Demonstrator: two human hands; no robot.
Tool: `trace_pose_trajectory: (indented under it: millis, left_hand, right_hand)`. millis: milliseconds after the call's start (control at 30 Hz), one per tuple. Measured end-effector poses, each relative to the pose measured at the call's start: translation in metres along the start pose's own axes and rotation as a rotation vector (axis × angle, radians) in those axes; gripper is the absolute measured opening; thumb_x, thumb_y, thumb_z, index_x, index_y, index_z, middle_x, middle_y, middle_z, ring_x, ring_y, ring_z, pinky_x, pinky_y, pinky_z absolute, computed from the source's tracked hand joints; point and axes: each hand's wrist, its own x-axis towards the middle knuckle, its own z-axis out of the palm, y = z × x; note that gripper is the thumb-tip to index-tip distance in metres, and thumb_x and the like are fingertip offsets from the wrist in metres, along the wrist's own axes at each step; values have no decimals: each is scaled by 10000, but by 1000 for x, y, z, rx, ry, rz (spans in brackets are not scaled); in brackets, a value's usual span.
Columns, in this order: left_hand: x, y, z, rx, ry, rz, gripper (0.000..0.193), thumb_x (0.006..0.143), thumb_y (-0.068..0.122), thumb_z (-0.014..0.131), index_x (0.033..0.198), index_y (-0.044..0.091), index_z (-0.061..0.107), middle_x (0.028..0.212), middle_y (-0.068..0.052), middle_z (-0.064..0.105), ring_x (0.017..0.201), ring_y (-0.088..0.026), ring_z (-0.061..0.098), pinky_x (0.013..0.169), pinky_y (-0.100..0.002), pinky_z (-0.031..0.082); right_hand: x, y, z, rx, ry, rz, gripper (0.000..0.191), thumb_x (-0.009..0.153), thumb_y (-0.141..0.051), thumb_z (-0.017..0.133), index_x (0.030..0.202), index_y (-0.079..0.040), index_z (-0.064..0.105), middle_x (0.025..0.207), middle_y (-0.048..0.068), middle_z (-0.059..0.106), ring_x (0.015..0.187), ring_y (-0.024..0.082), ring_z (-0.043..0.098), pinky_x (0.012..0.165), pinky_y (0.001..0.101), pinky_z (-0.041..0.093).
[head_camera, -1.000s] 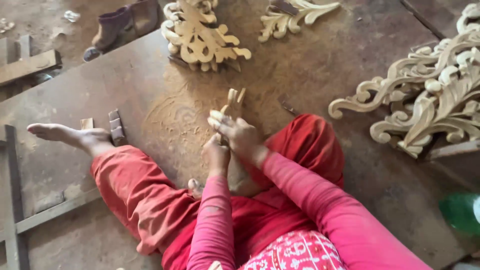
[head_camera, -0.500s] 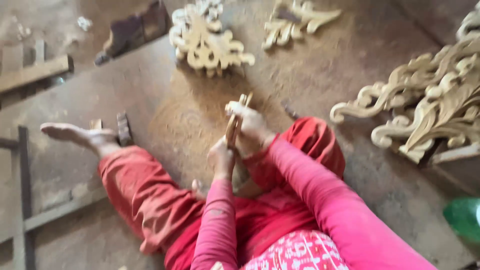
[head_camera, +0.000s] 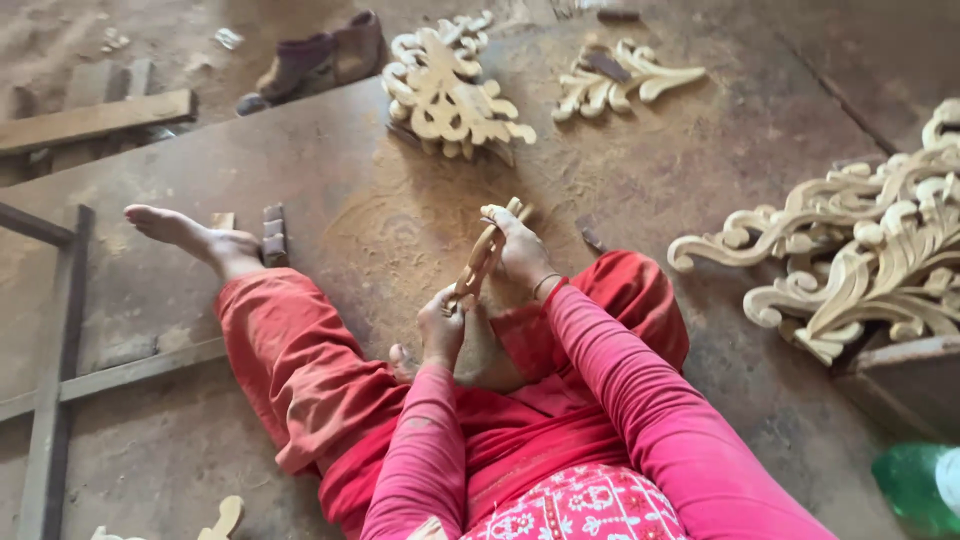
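right now both hands are clenched on one pale carved wooden scroll piece (head_camera: 487, 252): the left hand (head_camera: 441, 328) grips its lower end, the right hand (head_camera: 520, 250) its upper end. the piece's long axis runs steeply up and away from the lap, over the dusty brown board floor (head_camera: 330, 170). its carved face is edge-on, so the pattern is hard to read, and any tool is possibly hidden. nearby lie a stacked pale carved ornament (head_camera: 450, 95) and large scrollwork panels (head_camera: 860, 260), cut off at right.
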Motion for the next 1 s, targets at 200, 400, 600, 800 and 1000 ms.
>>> trace_pose_trajectory:
  millis: [200, 400, 600, 800, 1000]
  left_hand:
    - [32, 51, -44, 430, -5, 147, 141, 833, 176, 766, 949, 102, 736, 835, -156, 758, 746, -302, 749, 670, -427, 575]
    - [52, 121, -76, 796, -47, 293, 160, 895, 236, 690, 906, 85, 639, 793, -186, 725, 757, -397, 718, 658, -515, 547]
    - [52, 156, -45, 791, -125, 350, 159, 888, 108, 609, 1025, 50, 556, 863, -198, 722, 819, -404, 715, 681, -515, 544]
    - [30, 187, -85, 758, 406, 791, 454, 833, 421, 783, 1127, 95, 667, 1051, -152, 716, 1027, -310, 657, 1034, -591, 422]
    - [-5, 110, -96, -601, -96, 171, 611, 808, 141, 741, 1385, 189, 544, 1383, 21, 604, 1219, -133, 647, 806, -333, 613]
  right_hand:
    - [13, -6, -20, -12, -37, -24, 623, 920, 31, 383, 1509, -114, 521, 1326, 97, 687, 857, 152, 631, 773, 275, 555]
    - [-13, -27, -22, 166, 29, -283, 533, 970, 42, 441, 1492, -43, 503, 1456, 102, 624, 980, 175, 611, 842, 310, 516]
    - [-39, -43, -4, -191, 79, -580, 515, 945, 60, 463, 1448, -8, 549, 1427, 181, 631, 1320, 319, 622, 1119, 371, 473]
    - [-36, -50, -31, -241, 72, -502, 505, 905, 52, 491, 1387, -48, 606, 1372, 152, 667, 1273, 316, 646, 1095, 370, 484]
    - [-41, -42, -41, -228, 98, -558, 485, 934, 47, 487, 1392, -53, 611, 1405, 169, 648, 1313, 331, 612, 1114, 375, 475]
